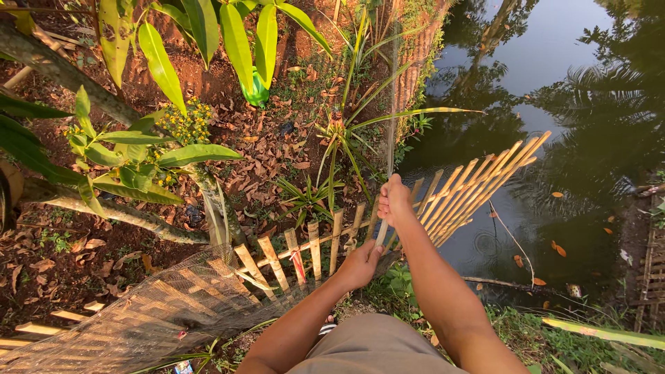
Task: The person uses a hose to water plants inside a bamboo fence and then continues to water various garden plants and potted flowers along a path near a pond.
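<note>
My right hand [395, 201] is closed around a thin upright pole [392, 104] that rises toward the top of the view. My left hand [360, 265] grips the same pole lower down, just above a low bamboo slat fence [315, 251]. A fine grey net [152, 312] lies draped over the fence and ground at lower left. My legs in grey trousers [374, 346] show at the bottom.
A dark pond [554, 104] fills the right side, with the fence's slats [478, 183] leaning out over it. Leafy branches [138, 159] and a spiky plant [339, 135] stand on the leaf-strewn soil at left. Another bamboo structure [651, 270] sits at the right edge.
</note>
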